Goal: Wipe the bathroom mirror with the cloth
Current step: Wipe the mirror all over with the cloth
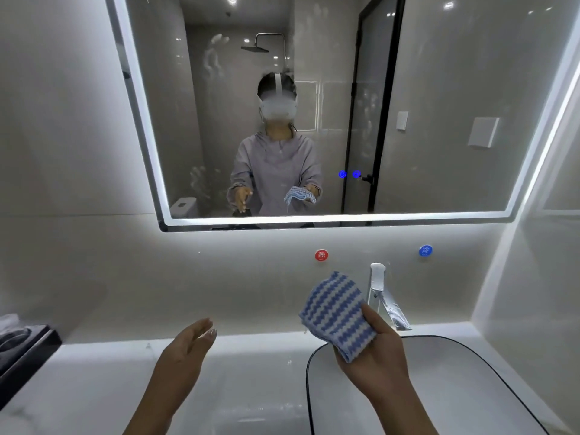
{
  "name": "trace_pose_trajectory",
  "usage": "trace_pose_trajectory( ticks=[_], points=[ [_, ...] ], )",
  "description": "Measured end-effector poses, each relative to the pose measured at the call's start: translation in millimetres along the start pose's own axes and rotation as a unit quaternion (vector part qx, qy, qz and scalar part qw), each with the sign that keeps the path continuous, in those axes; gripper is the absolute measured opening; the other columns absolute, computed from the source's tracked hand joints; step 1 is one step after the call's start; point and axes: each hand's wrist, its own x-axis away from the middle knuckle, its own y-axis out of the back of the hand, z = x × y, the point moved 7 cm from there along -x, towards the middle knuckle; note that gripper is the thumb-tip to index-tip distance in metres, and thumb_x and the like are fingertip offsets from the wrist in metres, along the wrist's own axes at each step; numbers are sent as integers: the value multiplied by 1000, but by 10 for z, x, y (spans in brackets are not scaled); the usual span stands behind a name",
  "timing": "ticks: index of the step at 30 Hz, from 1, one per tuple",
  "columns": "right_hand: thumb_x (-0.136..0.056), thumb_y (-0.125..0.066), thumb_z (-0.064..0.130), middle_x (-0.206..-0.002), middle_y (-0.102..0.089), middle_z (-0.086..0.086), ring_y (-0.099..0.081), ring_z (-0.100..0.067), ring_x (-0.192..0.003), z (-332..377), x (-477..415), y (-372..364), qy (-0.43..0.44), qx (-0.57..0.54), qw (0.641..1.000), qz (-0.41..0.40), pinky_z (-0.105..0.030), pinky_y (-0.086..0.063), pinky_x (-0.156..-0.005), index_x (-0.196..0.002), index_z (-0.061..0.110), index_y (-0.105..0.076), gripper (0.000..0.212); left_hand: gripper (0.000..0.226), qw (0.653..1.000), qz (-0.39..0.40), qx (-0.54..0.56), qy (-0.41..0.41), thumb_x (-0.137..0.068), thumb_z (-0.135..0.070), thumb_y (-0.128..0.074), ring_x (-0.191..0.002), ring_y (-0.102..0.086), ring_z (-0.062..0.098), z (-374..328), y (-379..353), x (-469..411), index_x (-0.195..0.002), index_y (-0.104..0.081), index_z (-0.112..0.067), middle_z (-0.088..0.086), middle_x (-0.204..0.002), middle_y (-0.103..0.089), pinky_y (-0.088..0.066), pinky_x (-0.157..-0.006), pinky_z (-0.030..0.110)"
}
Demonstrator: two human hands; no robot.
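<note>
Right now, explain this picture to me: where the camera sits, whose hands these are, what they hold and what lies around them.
There is no machine here. One camera worn on a person's head looks forward and down, so the two hands at the bottom are the wearer's own. The right hand grips a blue-and-white striped cloth over the edge of the basin. The left hand holds nothing, its fingers straight, over the white counter. Behind the cloth stands a chrome tap. On the wall above hangs the lit mirror, with pale smears on its glass; it reflects the person, headset on. A dark tray sits at the far left.
</note>
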Motion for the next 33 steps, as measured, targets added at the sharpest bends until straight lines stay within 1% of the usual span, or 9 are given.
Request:
trace_pose_trajectory(
  ticks=[2, 3, 5, 9, 14, 19, 24, 29, 33],
  points=[
    [-28, -94, -1, -98, -71, -22, -71, -36, -81, -11, -35, -23, -1, 3, 1000, 4, -48, -59, -65, -86, -8, -74, 63, 28, 1000, -4, -3, -2, -92, -29, -56, -96, -53, -1, -10, 28, -5, -120, -59, -27, -13, -109, -62, -41, -87, 32],
    [-37, -91, 1, -97, -71, -22, -71, -36, -80, -14, -41, -46, -1, 8, 1000, 5, -48, -59, -64, -86, -8, -74, 53, 29, 1000, -5, -4, -3, -92, -29, -56, -95, -52, -3, -15, 34, -7, -121, -59, -26, -14, -108, -61, -41, -87, 32],
    [-52, -77, 10, -95, -72, -20, -72, -34, -78, 10, -77, -72, 1, 12, 1000, -1, -45, -59, -61, -82, -6, -75, 34, 31, 1000, -11, -4, -6, -93, -29, -56, -94, -52, -2, -28, 32, -15, -123, -58, -24, -14, -107, -60, -40, -88, 31],
    [-57, -69, 15, -95, -72, -17, -72, -30, -77, 56, -160, -142, -4, 20, 1000, 1, -41, -60, -61, -82, -4, -75, 31, 33, 999, -25, -8, -22, -92, -29, -56, -95, -51, -2, -94, -3, -23, -125, -57, -22, -12, -110, -59, -36, -89, 25],
    [-90, -49, 24, -98, -71, -18, -72, -31, -78, 100, -236, -142, -26, 17, 999, -9, -41, -59, -56, -104, 0, -65, 32, 36, 997, -45, -37, -55, -92, -30, -57, -105, -53, 6, -193, -62, -81, -126, -56, -21, -7, -118, -59, -34, -91, 23],
    [-83, -52, 23, -95, -72, -18, -72, -31, -76, 90, -276, -185, -35, 18, 999, -5, -41, -59, -55, -107, 1, -61, 34, 42, 993, -51, -82, -71, -90, -38, -56, -121, -51, 11, -232, -66, -183, -130, -52, -25, -3, -130, -57, -37, -97, 28],
    [-83, -51, 23, -89, -72, -18, -72, -30, -71, 12, -372, -277, -28, 20, 999, -6, -39, -57, -51, -104, 0, -61, 32, 53, 981, -62, -149, -110, -88, -48, -53, -130, -44, 11, -310, 14, -332, -136, -45, -27, -6, -141, -49, -34, -101, 28],
    [-96, -44, 28, -90, -72, -17, -72, -30, -72, -168, -547, -376, -3, 23, 1000, -13, -38, -57, -51, -109, 3, -59, 32, 60, 965, -55, -208, -152, -88, -54, -47, -135, -37, 12, -360, 211, -549, -141, -37, -28, -7, -147, -40, -31, -105, 29],
    [-97, -44, 29, -95, -72, -16, -72, -29, -75, -391, -729, -496, 23, 16, 1000, -12, -38, -58, -54, -113, 5, -59, 33, 63, 955, -41, -232, -179, -89, -54, -46, -137, -35, 12, -374, 480, -787, -144, -33, -27, -7, -149, -37, -30, -106, 28]
  ],
)
